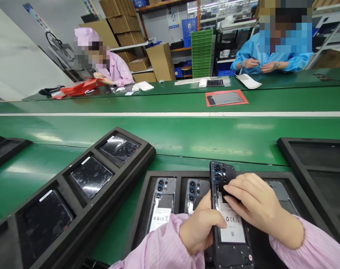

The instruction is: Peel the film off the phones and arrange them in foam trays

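Note:
An open-backed smartphone (233,235) stands tilted in front of me, its camera lenses at the top and a white-labelled battery below. My left hand (202,224) is wrapped around its left side, thumb lying across the battery. Over the phone's upper half, the fingertips of my right hand (251,201) pinch together at a small dark patch; what they hold there is unclear. Beneath is a black foam tray (139,213) with more open-backed phones, among them one at the left (163,201), one partly behind my left hand (196,190) and one at the right (282,194).
To the left, another foam tray (88,209) carries phone screens in its slots. A further dark tray (304,149) lies at the right. Beyond the white strip, a grey panel (226,98) rests on red material. Two people (119,67) (273,56) sit across the green bench (181,134).

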`<state>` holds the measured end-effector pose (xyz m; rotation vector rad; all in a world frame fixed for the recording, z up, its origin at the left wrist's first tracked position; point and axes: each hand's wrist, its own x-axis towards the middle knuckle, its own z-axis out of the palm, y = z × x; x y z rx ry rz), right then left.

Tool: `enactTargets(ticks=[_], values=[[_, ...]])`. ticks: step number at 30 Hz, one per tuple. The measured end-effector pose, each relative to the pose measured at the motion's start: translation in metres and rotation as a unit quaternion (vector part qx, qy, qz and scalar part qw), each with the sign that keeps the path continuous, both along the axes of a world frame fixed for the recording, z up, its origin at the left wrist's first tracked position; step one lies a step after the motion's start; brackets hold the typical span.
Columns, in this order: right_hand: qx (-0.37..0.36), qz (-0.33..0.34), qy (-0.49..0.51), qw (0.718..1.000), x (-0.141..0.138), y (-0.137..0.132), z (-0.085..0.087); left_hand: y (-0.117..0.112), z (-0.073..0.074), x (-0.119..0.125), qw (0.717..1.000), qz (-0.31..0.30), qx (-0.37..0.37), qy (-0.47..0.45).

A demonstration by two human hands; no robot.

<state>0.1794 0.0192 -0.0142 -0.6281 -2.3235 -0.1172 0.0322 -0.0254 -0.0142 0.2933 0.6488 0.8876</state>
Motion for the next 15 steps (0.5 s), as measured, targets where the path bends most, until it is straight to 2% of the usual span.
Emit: enactTargets(ticks=[8,10,15], values=[[0.085,0.004,-0.041,0.996,-0.0005,-0.0052,0.0020,-0.0013,0.0005,0.0019,1.000,-0.012,0.013,0.022],[0.077,0.007,-0.032,0.997,0.0001,-0.0055,0.0007,-0.0014,0.0009,0.0016,1.000,-0.011,0.007,0.028],[0.003,0.047,0.003,0.999,0.0034,0.0004,-0.0033,0.0000,0.0020,0.0005,1.000,-0.019,0.003,0.020]])
